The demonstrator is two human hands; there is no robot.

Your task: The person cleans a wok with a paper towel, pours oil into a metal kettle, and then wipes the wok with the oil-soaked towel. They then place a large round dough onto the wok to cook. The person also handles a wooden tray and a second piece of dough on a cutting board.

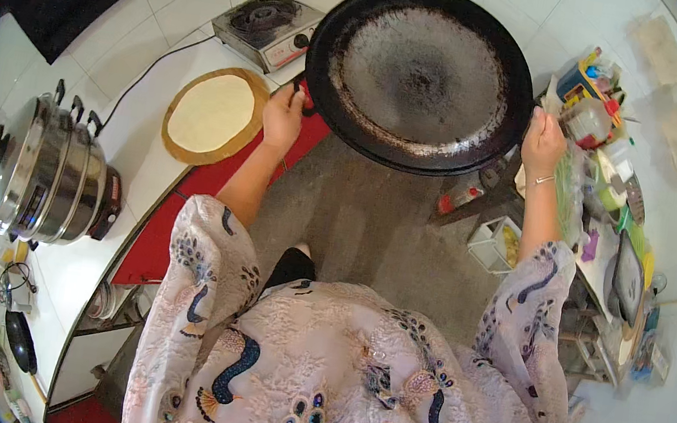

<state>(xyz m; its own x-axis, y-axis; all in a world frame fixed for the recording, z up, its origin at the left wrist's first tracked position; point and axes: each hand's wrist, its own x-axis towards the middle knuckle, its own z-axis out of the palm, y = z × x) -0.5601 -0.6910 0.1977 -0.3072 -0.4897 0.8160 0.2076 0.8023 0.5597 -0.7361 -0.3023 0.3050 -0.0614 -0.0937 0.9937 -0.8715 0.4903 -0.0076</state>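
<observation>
A large round black griddle pan point(422, 76), worn grey across its middle, is held up in front of me over the floor. My left hand point(283, 115) is closed at its left edge, where a small red part shows beside the fingers. At the opposite edge, my right hand point(545, 141) grips the rim. Left of the pan, a flat round of pale dough point(212, 112) lies on a round brown board point(171, 140). A gas stove point(265, 26) with a dark burner stands on the counter behind my left hand.
A tall stacked steel steamer point(60, 164) stands on the white counter point(145, 80) at left. Farther down that side lies a small black pan point(20, 342). Bags, bottles and a blue basket point(582, 77) crowd the right-hand table. A white-framed box point(496, 244) sits low near it.
</observation>
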